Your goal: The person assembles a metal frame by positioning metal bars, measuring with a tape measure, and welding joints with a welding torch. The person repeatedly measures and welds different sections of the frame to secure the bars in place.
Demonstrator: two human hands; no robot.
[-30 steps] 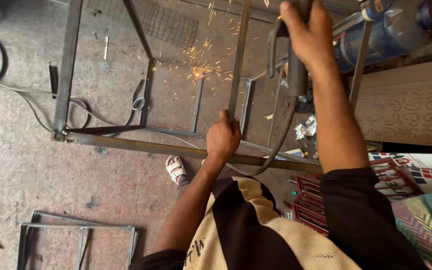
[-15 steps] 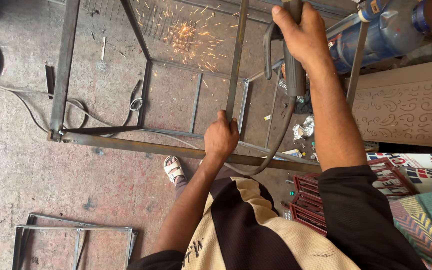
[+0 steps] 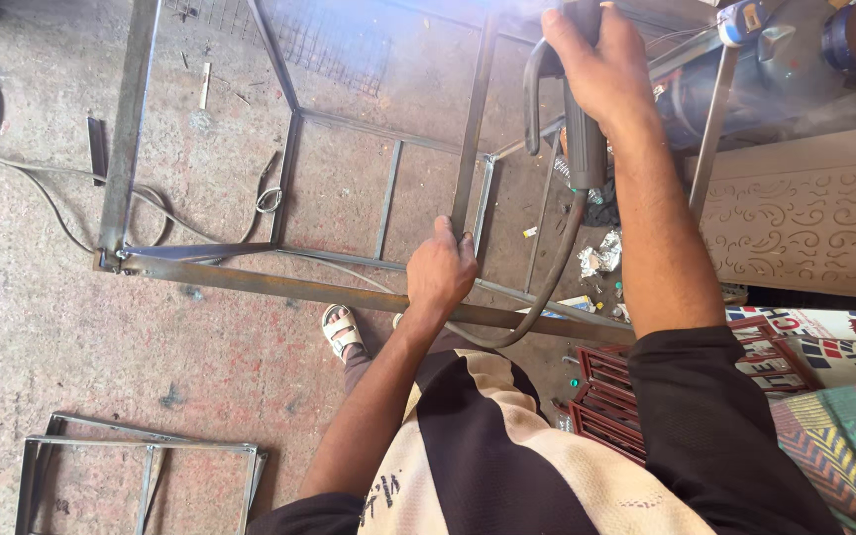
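My left hand (image 3: 440, 269) grips an upright steel bar (image 3: 475, 129) of a welded steel frame (image 3: 250, 277) standing on the concrete floor. My right hand (image 3: 601, 69) is raised at the top of the view, closed around the dark handle of a welding holder (image 3: 583, 139). A thick grey cable (image 3: 547, 287) loops down from the holder across the frame's lower bar. A pale smoky glare hangs near the top of the bar, beside my right hand. My sandalled foot (image 3: 341, 329) shows below the frame.
A smaller steel frame (image 3: 141, 466) lies flat at the lower left. Cables (image 3: 42, 188) trail over the floor at left. At right stand a patterned panel (image 3: 804, 233), a red metal grille (image 3: 626, 396), a blue container (image 3: 795, 59) and scraps on the floor.
The sparks seen beyond the frame have stopped; only a smoky glare is left. My right hand with the holder has shifted slightly right and both hands keep their grip.
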